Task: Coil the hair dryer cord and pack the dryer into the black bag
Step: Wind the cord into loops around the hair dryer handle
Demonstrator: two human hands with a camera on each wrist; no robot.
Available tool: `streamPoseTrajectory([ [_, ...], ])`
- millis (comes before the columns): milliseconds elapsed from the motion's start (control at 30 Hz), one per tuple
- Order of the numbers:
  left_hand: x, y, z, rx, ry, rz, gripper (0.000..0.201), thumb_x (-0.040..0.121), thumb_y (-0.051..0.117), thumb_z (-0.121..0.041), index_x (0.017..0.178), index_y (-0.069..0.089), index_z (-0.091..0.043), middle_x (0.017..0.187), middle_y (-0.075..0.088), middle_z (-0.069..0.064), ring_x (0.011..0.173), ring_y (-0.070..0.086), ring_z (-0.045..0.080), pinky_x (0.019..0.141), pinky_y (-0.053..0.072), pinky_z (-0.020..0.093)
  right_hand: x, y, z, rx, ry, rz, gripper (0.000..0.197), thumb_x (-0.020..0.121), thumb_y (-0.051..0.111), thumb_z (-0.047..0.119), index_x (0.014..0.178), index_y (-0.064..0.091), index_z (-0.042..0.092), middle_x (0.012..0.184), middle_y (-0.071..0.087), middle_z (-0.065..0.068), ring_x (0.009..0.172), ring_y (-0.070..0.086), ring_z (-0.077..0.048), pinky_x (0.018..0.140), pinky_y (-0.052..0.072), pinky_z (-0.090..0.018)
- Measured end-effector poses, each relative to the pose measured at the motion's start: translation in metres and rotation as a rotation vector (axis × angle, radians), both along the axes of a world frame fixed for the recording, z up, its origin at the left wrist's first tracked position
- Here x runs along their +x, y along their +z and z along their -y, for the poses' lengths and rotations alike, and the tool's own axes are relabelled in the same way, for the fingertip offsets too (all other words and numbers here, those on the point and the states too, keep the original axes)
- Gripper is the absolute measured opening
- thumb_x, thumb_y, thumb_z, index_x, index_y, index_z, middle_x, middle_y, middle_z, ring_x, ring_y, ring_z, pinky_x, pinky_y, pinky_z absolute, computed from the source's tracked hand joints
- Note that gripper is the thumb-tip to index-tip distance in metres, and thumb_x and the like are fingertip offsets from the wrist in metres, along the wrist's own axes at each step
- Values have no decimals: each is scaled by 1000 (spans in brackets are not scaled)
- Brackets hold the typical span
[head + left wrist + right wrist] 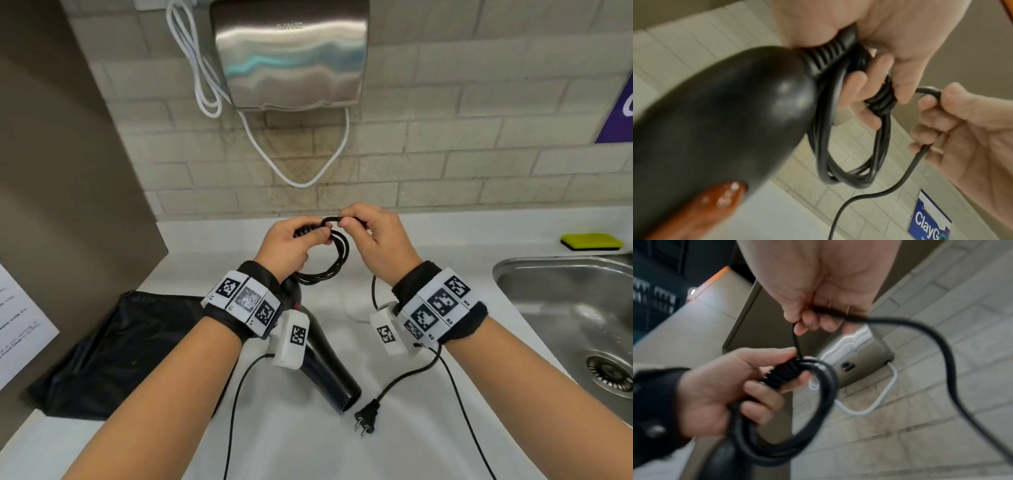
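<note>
**Cord-coiling stage, with several loops gathered and the plug end free**

The left hand [291, 245] is curled round the ribbed strain relief at the base of the hair dryer [318, 356] handle and pins a bundle of finished cord loops [325, 260] against it; the loops hang below the fingers as a rough ring. The dryer body hangs down from this grip toward the white counter [445, 246], nozzle pointing toward the person; whether the nozzle touches the counter cannot be told. The right hand [373, 236] pinches the running part of the cord [920, 155] between thumb and curled fingers, just beside the left hand, bending it into a fresh arc over the bundle. From the right hand the free length drops and trails across the counter to the plug [367, 416], which lies flat near the nozzle. A moderate run of cord is not yet coiled. The black bag [113, 356] lies slack on the counter at the person's left, beside the dryer, its mouth not visibly opened.

The step in hand appears to be laying another loop. The next move likely calls for passing the new arc under the left thumb, then sliding the right hand down the free cord to draw up more slack. The loose plug could snag or swing as it lifts. Bagging remains undone.
</note>
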State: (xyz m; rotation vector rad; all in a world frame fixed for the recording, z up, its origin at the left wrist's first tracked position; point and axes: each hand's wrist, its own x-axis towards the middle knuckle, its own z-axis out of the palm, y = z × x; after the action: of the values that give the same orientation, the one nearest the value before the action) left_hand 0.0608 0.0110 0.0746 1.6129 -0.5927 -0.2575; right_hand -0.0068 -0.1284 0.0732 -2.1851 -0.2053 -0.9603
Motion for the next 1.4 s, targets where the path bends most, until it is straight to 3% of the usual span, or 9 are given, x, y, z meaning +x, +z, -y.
streamPoseTrajectory([
  [133, 1, -1, 3, -87, 29, -76, 11, 90, 58, -11, 91, 66, -18, 75, 67, 5, 33, 25, 5, 37, 22, 16, -4, 0, 24, -128, -61, -231, 29, 91, 44, 22, 89, 63, 0, 80, 63, -10, 79, 54, -21, 69, 37, -22],
  [333, 1, -3, 1, -142, 68, -113, 10, 91, 57, -14, 94, 67, -17, 79, 67, 7, 33, 22, 5, 36, 23, 16, -4, -47, 75, -64, -221, -532, 18, 93, 46, 9, 92, 64, 4, 98, 64, -18, 88, 57, -28, 82, 42, -28],
  [533, -6, -3, 1, -89, 4, -90, 11, 91, 58, -14, 90, 67, -20, 76, 66, 5, 34, 22, 6, 37, 22, 16, -10, -106, 90, 64, -425, -847, 53, 89, 56, 21, 137, 35, 12, 136, 46, -14, 122, 48, -30, 103, 37, -36],
  [700, -7, -2, 1, -80, 4, -82, 10, 91, 57, -14, 92, 66, -19, 77, 66, 6, 34, 22, 5, 36, 23, 15, -25, -138, 81, -374, -486, -1361, 43, 85, 57, 28, 125, 50, 13, 129, 53, -7, 117, 52, -26, 98, 45, -35],
  [867, -7, -3, 0, -65, 3, -72, 11, 91, 58, -14, 97, 66, -16, 78, 66, 6, 34, 23, 5, 37, 24, 15, -29, -140, 85, -385, -634, -1372, 40, 91, 47, 15, 129, 38, 6, 132, 43, -13, 119, 50, -31, 97, 44, -35],
  [1033, -7, -2, 0, -53, -15, -70, 10, 90, 58, -15, 94, 66, -18, 79, 66, 5, 34, 24, 5, 38, 23, 16, -39, -123, 83, -445, -586, -1438, 30, 92, 46, 10, 121, 50, 2, 126, 52, -6, 118, 53, -24, 94, 43, -27],
  [1167, -6, -2, 1, -44, -18, -65, 10, 90, 58, -15, 95, 66, -18, 79, 67, 4, 35, 24, 5, 38, 25, 16, -10, -112, 99, 84, -663, -1077, 27, 94, 43, 9, 113, 57, -5, 114, 62, -18, 106, 60, -33, 93, 49, -33],
  [1267, -5, -3, 4, -40, -18, -63, 9, 90, 59, -16, 94, 66, -18, 78, 67, 4, 35, 25, 5, 38, 25, 15, -2, -106, 104, 577, -581, -678, 29, 89, 51, 6, 118, 52, -1, 93, 60, -13, 75, 62, -30, 65, 58, -25],
  [1400, -4, -3, 7, -35, -23, -62, 9, 90, 59, -16, 95, 66, -18, 79, 67, 5, 35, 26, 5, 38, 25, 15, -2, -107, 93, 373, -537, -894, 44, 88, 59, 20, 127, 46, 5, 125, 54, -17, 99, 58, -30, 90, 51, -37],
])
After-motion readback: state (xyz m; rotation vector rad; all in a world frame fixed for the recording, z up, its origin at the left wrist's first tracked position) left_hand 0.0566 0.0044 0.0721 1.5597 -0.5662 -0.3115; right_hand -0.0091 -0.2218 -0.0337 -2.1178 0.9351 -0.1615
